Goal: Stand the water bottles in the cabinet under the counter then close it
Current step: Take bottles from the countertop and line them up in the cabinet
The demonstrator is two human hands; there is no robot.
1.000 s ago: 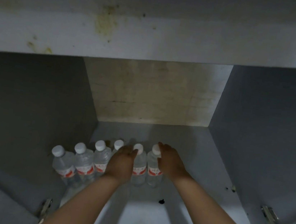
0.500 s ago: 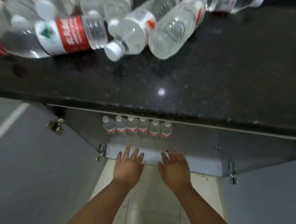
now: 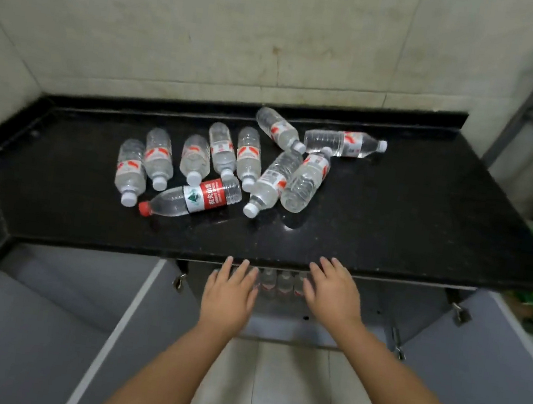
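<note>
Both hands empty w/ fingers spread, left hand (image 3: 229,293) & right hand (image 3: 331,291) at table (image 3: 391,218) edge; loose bottles (image 3: 222,169) lie on table, others stand in open cabinet (image 3: 380,305) below.

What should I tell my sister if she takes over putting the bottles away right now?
Left hand and right hand are open and empty, by the counter edge. Ten bottles lie on the counter, one being the red-capped bottle. A few bottles in the cabinet already stand upright. Both cabinet doors are open. Left: stand the rest inside, then close it.
</note>
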